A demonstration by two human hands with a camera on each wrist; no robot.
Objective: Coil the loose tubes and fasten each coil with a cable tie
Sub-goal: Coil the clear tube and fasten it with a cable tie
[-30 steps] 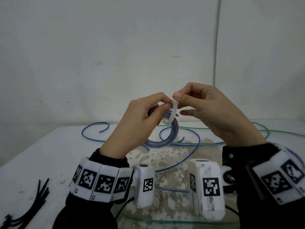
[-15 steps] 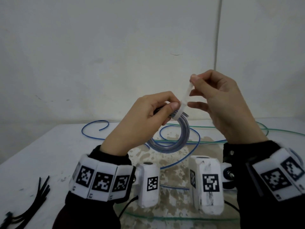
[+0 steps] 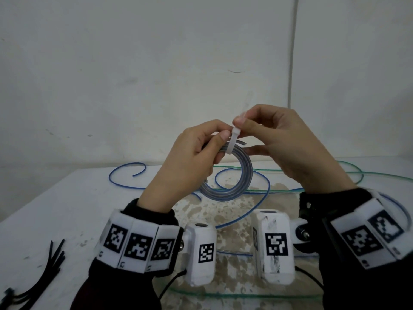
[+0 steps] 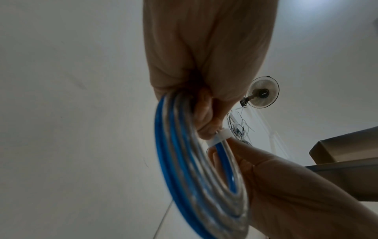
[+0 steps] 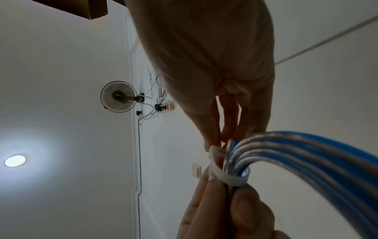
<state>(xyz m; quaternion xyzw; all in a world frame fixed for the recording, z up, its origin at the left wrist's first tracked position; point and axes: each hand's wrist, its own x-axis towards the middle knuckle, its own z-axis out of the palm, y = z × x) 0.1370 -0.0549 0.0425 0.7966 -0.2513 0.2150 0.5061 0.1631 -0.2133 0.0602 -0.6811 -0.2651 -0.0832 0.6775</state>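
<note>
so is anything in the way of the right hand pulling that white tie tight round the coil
Nothing visible. The right hand already pinches the white cable tie at its head, the tie loops the coil that the left hand holds, and only air lies above.

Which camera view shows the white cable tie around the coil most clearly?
The right wrist view: the white cable tie loops fully round the coil. The head view shows only its band; the left wrist view shows only a small part.
</note>
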